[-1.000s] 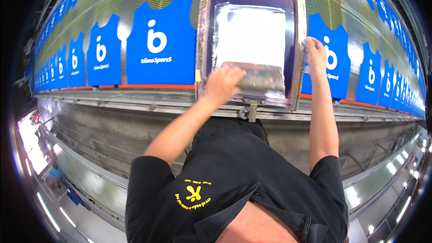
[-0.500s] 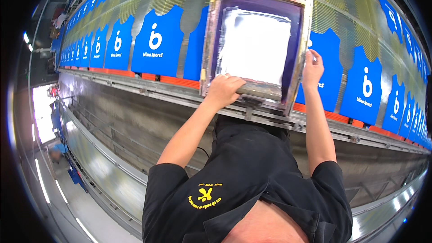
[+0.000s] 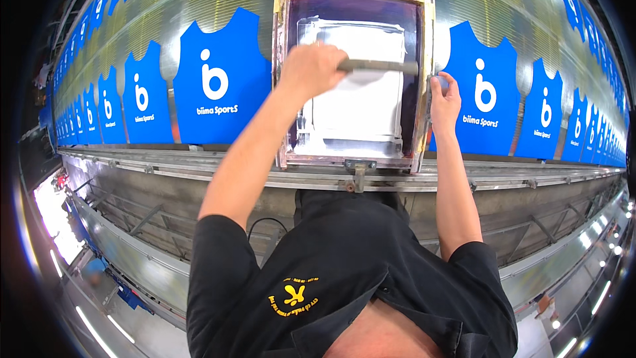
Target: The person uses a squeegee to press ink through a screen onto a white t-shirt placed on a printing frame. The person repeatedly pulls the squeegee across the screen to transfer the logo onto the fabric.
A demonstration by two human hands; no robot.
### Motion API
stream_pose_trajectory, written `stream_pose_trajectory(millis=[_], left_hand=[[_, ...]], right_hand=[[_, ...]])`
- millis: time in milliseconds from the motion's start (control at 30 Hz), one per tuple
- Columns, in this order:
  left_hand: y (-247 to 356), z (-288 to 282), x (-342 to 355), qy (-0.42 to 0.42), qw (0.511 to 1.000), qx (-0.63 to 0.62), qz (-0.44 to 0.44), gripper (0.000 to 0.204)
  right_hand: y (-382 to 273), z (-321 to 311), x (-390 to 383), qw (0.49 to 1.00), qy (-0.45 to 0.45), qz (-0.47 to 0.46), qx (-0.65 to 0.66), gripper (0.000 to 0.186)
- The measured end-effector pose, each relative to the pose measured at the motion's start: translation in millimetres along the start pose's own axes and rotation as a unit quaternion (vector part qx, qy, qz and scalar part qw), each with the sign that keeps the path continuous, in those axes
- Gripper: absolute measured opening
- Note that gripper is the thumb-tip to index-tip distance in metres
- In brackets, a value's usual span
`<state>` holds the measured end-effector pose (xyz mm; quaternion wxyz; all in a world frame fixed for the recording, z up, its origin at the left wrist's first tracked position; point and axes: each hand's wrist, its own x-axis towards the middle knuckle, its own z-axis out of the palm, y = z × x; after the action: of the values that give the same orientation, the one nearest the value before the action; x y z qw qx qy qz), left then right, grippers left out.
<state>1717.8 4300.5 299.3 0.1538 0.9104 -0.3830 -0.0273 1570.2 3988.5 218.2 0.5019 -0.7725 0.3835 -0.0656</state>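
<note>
My left hand (image 3: 313, 70) is closed around the end of a squeegee (image 3: 381, 66), which lies crosswise over the far half of a screen printing frame (image 3: 428, 33). White ink (image 3: 358, 109) spreads over the mesh inside the frame, bordered by dark purple. Beside the frame's right edge, my right hand (image 3: 446, 96) is pinched, thumb close to the frame; a small bluish-grey bit shows between the fingers, too small to name. Blue shirt-shaped fabric pieces with white prints flank the frame, one to the left (image 3: 211, 86) and one to the right (image 3: 487, 93).
More printed blue pieces (image 3: 140, 96) run along the long printing table in both directions. A metal rail (image 3: 510, 178) follows its near edge, with a bracket (image 3: 358, 176) at the frame's near side. Behind me stands another long metal table (image 3: 126, 238).
My left hand has carried the squeegee from the frame's near end to its far half. My right hand stays by the frame's right side. The whole view has shifted and turned slightly.
</note>
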Motion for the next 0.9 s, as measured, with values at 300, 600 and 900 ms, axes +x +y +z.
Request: stream_pose_trajectory(millis=[300, 600, 900], left_hand=[[-68, -1, 112, -0.095, 0.994, 0.021, -0.054, 0.044], [-63, 0, 118, -0.088, 0.995, 0.039, -0.031, 0.042], [29, 47, -63, -0.020, 0.999, 0.016, -0.025, 0.027]], right_hand=[[-10, 10, 25, 0.993, 0.042, -0.088, -0.067, 0.048], [-148, 87, 102, 0.840, -0.152, -0.396, -0.339, 0.042], [-33, 39, -55, 0.827, -0.111, -0.488, -0.255, 0.043]])
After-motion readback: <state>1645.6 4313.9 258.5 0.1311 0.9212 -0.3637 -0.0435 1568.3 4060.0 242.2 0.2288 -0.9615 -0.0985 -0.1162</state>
